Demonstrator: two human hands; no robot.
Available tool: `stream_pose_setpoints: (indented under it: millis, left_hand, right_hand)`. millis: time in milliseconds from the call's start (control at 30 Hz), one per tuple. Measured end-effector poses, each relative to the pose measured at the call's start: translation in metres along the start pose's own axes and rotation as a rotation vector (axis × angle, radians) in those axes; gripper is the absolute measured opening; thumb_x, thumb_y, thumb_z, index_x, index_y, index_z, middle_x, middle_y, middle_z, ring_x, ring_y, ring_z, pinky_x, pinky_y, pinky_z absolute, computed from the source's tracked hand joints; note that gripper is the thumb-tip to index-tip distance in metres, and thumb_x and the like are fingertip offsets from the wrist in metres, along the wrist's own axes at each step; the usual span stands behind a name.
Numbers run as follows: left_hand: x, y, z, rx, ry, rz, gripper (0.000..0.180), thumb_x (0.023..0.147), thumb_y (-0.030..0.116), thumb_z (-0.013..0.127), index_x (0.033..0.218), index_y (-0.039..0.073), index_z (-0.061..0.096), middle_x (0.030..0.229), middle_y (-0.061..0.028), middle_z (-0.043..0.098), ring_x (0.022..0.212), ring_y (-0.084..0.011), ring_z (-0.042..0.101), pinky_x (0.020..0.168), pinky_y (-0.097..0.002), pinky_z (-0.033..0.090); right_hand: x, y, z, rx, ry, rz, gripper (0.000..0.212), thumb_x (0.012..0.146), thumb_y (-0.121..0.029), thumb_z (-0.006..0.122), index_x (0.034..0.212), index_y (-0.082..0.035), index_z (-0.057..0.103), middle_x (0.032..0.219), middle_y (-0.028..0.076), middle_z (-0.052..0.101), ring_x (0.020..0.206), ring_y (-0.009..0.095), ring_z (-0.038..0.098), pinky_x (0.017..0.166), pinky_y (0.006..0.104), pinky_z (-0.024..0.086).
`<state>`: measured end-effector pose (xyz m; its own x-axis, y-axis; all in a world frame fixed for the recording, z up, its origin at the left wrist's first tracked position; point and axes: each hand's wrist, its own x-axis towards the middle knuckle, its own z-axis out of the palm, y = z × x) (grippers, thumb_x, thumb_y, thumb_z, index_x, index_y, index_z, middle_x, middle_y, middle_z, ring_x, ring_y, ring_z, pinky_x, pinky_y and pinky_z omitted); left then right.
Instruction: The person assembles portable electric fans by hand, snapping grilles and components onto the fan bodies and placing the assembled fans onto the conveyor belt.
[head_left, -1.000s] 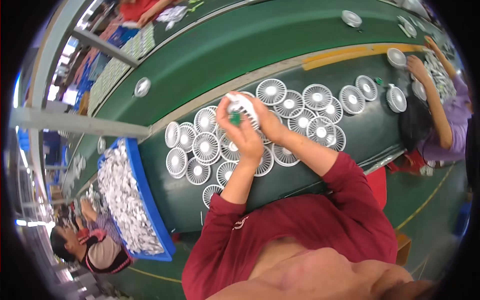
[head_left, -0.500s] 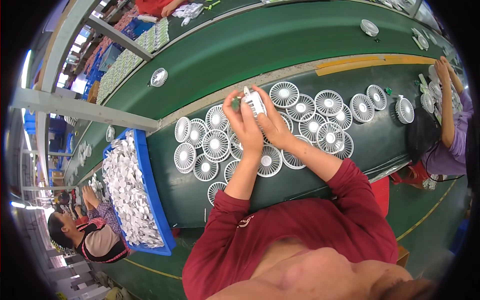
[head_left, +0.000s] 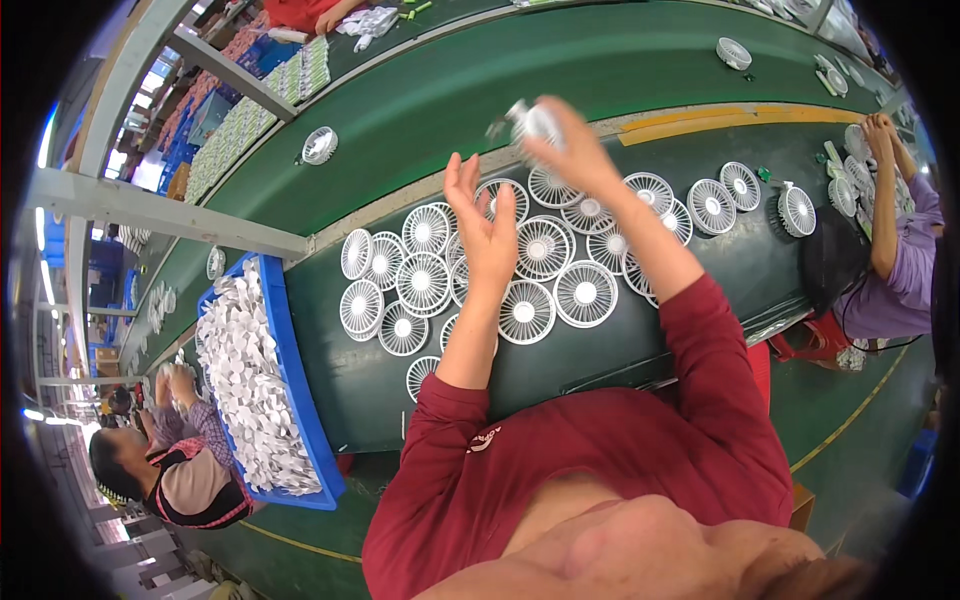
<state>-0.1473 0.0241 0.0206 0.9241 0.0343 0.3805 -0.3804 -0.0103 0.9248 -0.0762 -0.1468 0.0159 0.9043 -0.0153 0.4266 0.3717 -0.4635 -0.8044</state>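
Right hand (head_left: 578,152) closed round a white round piece (head_left: 539,124), motion-blurred, above the near edge of the green belt (head_left: 430,125); left hand (head_left: 490,240) open, fingers apart, nothing seen in it, over the white grilles (head_left: 585,293); best handling, I'd judge: firm hold by the rim, slots unsqueezed, dangling bit at its left kept from snagging, piece lifted clear of the grilles; dark green worktop (head_left: 360,405), grilles overlapping mid-surface; blue bin (head_left: 322,460) of white parts (head_left: 258,385) at left; co-workers far right (head_left: 892,215) and left (head_left: 195,485).
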Motion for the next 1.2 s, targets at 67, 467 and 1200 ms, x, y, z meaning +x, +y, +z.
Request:
stream_pose_setpoints:
  millis: [67,467,1200]
  left_hand:
    - [-0.001,0.012,0.004,0.037,-0.012,0.004,0.066,0.095,0.015,0.056,0.148,0.007,0.019,0.146,-0.0207,0.035,0.135,-0.0315,0.036,0.109,-0.0438,0.032]
    - [0.085,-0.044,-0.119,0.586,-0.001,0.054,0.053,0.086,0.019,0.063,0.134,0.005,0.044,0.128,-0.0204,0.051,0.118,-0.0353,0.051,0.09,-0.0401,0.048]
    - [0.311,-0.256,-0.303,0.966,0.151,-0.153,0.036,0.075,0.018,0.063,0.104,-0.001,0.059,0.101,-0.0209,0.065,0.094,-0.0386,0.062,0.086,-0.0443,0.049]
  right_hand:
    - [0.02,0.053,-0.036,-0.347,0.298,-0.117,0.074,0.074,-0.043,0.076,0.131,-0.003,0.049,0.127,0.028,0.051,0.118,0.04,0.05,0.1,0.0455,0.04]
    - [-0.06,0.026,-0.011,-0.458,-0.377,-0.028,0.069,0.074,-0.031,0.077,0.135,-0.013,0.051,0.146,0.027,0.034,0.13,0.045,0.038,0.106,0.0498,0.036]
    - [-0.066,0.014,0.007,-0.48,-0.254,-0.057,0.054,0.07,-0.036,0.078,0.114,-0.013,0.056,0.137,0.024,0.042,0.129,0.041,0.036,0.101,0.0513,0.031]
